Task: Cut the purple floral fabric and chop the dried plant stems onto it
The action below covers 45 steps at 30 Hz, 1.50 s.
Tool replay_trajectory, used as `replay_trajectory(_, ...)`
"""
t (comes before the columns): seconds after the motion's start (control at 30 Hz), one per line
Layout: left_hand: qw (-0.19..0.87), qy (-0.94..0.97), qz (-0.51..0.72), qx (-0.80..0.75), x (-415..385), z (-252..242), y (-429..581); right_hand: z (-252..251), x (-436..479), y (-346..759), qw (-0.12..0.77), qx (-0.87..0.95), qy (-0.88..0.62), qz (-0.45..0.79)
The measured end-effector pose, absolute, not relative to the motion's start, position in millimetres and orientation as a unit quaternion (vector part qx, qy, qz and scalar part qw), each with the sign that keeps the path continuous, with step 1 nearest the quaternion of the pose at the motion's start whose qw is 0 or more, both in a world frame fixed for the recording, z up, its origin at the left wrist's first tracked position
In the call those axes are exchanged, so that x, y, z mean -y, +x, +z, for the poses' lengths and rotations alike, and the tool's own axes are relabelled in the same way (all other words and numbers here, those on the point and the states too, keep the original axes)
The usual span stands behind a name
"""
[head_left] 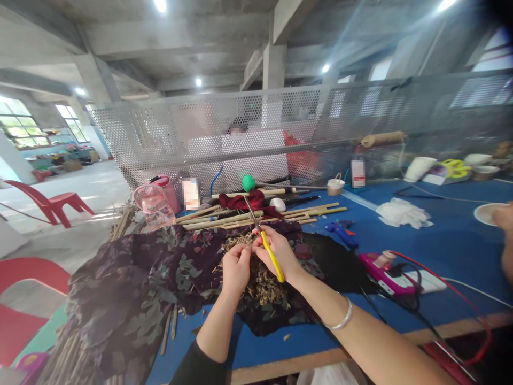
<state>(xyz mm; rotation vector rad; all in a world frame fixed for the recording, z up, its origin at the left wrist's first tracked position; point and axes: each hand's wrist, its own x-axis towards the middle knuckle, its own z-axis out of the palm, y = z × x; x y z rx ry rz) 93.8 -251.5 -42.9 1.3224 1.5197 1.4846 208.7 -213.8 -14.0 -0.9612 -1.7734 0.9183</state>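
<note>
My right hand [282, 252] holds scissors [272, 258] with yellow handles, their metal blades pointing up and away from me. Its fingertips also meet those of my left hand [235, 270], which is closed in a pinch. Whatever lies between the fingertips is too small to make out. Under both hands a heap of dried brown plant bits [266, 291] rests on a dark flowered cloth [176, 267]. A silver bangle [343, 315] circles my right wrist.
Bamboo sticks [224, 220] lie behind the cloth. To the right are a blue glue gun [340, 233], a magenta power strip [390, 275] with cords, and white wadding [404, 213]. A perforated metal screen [168, 139] borders the table's back. Another person's hand [505, 224] shows at the right edge.
</note>
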Motion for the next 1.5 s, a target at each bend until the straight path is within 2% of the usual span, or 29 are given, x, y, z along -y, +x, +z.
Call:
replay_trajectory(0.2, 0.197, 0.479, 0.571, -0.637, 252.9, -38.7, 90.0, -22.6, 203.8, 214.8, 0.464, 0.717, -0.396, 0.337)
replay_trajectory(0.33, 0.127, 0.581, 0.549, -0.587, 256.2, -36.9, 90.0, -23.2, 201.8, 215.9, 0.468, 0.707, -0.396, 0.352)
replay_trajectory(0.7, 0.104, 0.602, 0.528, -0.59, 256.1, -36.4, 90.5, -13.7, 206.3, 214.1, 0.463, 0.707, -0.401, 0.352)
replay_trajectory(0.83, 0.128, 0.601, 0.532, -0.583, 256.4, -37.5, 92.1, -21.9, 203.3, 215.1, 0.462, 0.712, -0.382, 0.365)
replay_trajectory(0.97, 0.195, 0.551, 0.547, -0.599, 255.7, -37.8, 93.6, -25.2, 203.3, 219.7, 0.449, 0.731, -0.393, 0.329)
replay_trajectory(1.23, 0.317, 0.43, 0.635, -0.558, 253.3, -34.6, 90.6, -20.8, 230.7, 238.1, 0.312, 0.8, -0.45, 0.247)
replay_trajectory(1.5, 0.38, 0.44, 0.626, -0.52, 251.8, -39.5, 94.5, -31.8, 241.8, 242.2, 0.269, 0.843, -0.431, 0.174)
